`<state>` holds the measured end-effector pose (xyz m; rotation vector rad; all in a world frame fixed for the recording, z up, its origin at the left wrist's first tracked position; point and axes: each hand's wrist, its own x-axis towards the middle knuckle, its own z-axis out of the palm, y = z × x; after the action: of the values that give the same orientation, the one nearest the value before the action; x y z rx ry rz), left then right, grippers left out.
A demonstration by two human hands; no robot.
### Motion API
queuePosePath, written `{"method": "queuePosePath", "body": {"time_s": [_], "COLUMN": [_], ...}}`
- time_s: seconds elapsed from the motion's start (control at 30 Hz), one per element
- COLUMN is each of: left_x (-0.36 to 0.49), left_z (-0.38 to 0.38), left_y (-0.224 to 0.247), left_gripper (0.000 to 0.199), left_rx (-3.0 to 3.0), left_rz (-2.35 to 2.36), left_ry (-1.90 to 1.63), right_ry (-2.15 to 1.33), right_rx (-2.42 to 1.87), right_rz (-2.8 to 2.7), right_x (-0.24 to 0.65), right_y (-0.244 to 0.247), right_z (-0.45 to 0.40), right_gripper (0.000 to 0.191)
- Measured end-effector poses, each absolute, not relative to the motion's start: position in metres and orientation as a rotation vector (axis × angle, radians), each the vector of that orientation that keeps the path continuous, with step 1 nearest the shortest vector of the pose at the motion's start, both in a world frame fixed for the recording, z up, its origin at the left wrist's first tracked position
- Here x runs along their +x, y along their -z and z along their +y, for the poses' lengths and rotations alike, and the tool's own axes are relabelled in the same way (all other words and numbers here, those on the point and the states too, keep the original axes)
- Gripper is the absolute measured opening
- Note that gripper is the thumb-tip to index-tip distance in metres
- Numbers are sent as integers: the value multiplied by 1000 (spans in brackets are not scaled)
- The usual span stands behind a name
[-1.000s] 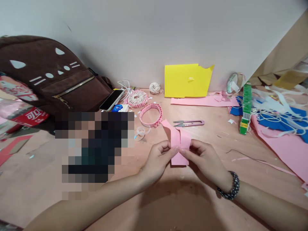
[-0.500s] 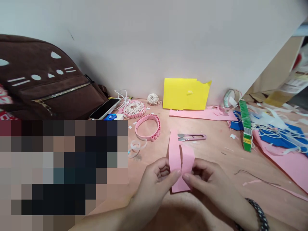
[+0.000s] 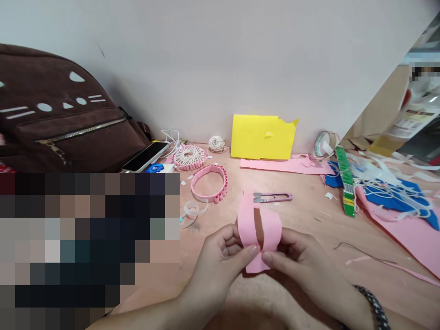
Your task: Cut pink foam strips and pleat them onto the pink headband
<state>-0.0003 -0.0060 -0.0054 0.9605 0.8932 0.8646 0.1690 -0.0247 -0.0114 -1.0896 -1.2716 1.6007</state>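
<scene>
A pink paper strip (image 3: 246, 224), slit lengthwise down to near its lower end, is held up above the table. My left hand (image 3: 223, 256) pinches it at the lower left, thumb in front and fingers behind. My right hand (image 3: 295, 259) pinches the lower right in the same way. Both thumbs sit close to the bottom of the slit, and the two halves bow apart with the tabletop showing between them. Just beyond the strip lies a pair of thread snips (image 3: 273, 197), touched by neither hand.
A pink paper ring (image 3: 193, 185) and a string-wound pink disc (image 3: 189, 157) lie at the left, near a phone (image 3: 146, 156) and a brown backpack (image 3: 68, 119). Yellow paper (image 3: 263, 137) leans on the wall. At the right are a tape roll (image 3: 323, 143), a green packet (image 3: 344, 178) and blue scraps (image 3: 400, 195).
The two halves of the pink paper strip have spread wider apart, so the slit gapes more. Both hands keep their pinch, and the view has shifted slightly.
</scene>
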Motion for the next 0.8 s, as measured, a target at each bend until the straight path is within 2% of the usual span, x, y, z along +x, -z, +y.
{"method": "queuePosePath", "body": {"time_s": [0.37, 0.63, 0.8], "left_x": [3, 4, 4], "left_z": [-12, -17, -17], "left_y": [4, 2, 1], "left_gripper": [30, 36, 35], "left_rx": [908, 769, 742], "left_rz": [964, 846, 837], "left_ry": [-816, -834, -834], "right_ry": [-1469, -1194, -1184], "right_rx": [-1228, -1322, -1341], "right_rz": [-1370, -1583, -1570], "right_x": [169, 180, 182], "right_y": [16, 12, 14], "right_z": [-30, -27, -30], "right_gripper": [31, 17, 15]}}
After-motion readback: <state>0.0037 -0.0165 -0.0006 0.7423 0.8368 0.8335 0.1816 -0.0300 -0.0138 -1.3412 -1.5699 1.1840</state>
